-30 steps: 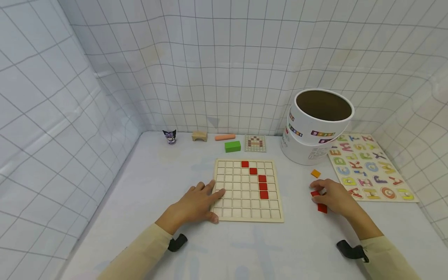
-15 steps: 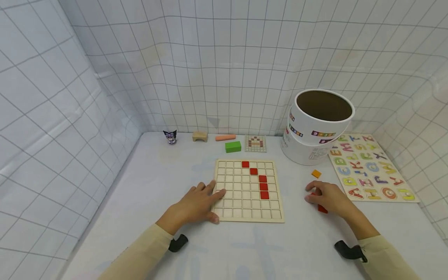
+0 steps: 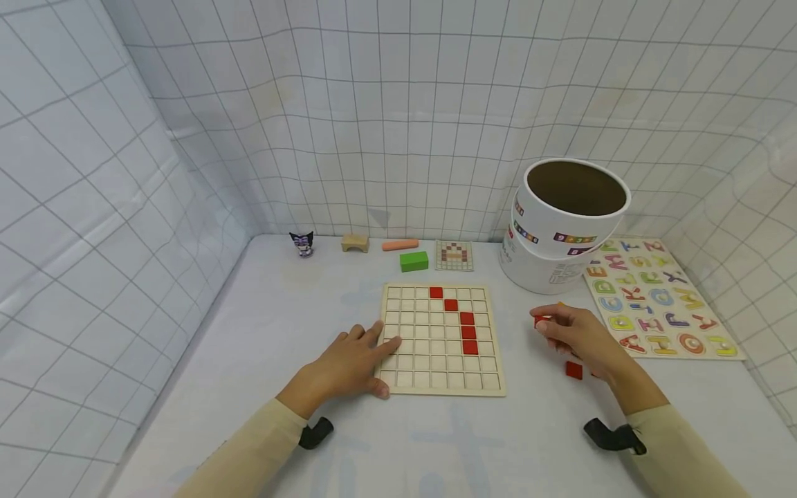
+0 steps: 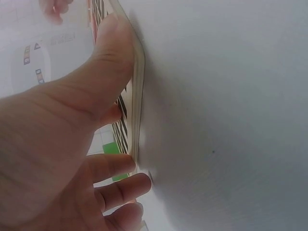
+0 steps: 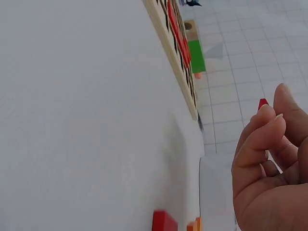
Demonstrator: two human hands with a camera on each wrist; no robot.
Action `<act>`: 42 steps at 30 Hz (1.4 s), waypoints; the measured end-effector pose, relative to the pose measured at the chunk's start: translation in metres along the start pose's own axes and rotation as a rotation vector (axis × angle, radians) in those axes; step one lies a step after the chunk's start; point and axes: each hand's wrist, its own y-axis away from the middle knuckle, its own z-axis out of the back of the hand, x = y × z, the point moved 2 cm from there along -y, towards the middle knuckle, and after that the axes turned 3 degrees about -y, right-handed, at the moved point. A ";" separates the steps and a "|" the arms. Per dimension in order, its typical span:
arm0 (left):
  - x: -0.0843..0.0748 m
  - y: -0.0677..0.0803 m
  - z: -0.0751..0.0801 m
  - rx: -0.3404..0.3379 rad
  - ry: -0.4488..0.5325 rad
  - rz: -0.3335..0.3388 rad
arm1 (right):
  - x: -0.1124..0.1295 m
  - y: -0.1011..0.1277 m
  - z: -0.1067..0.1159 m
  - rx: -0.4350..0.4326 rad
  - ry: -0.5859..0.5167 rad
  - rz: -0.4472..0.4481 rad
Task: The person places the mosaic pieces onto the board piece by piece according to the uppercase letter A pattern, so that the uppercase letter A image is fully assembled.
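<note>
A pale wooden grid board lies flat on the table, with several red square tiles set in its upper and right cells. My left hand rests at the board's left edge, fingers spread, index finger over the cells; the left wrist view shows the thumb along the rim. To the right of the board, my right hand pinches a red tile between thumb and fingers. In the right wrist view only a corner of that tile shows. Beneath this hand lies a loose red tile.
A white bucket stands at the back right beside an alphabet board. Along the back are a pattern card, a green block, an orange stick, a wooden arch and a small figurine.
My right hand has picked up a red tile and moved slightly left and away from me, uncovering the loose red tile and covering most of the orange one. My left hand stays put.
</note>
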 end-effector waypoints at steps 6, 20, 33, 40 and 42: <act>-0.001 0.001 0.000 0.000 0.003 0.003 | 0.024 -0.029 -0.035 0.090 -0.095 -0.002; 0.000 0.003 0.003 -0.006 -0.021 -0.014 | 0.068 -0.115 -0.142 0.117 0.164 0.080; 0.001 0.004 0.003 -0.018 -0.043 -0.021 | 0.078 -0.122 -0.167 0.029 0.617 0.146; 0.000 0.002 0.001 -0.009 -0.024 -0.011 | 0.079 -0.107 -0.139 0.048 0.463 0.197; 0.000 0.001 0.000 -0.003 -0.017 -0.007 | 0.076 -0.090 -0.120 0.050 0.407 0.189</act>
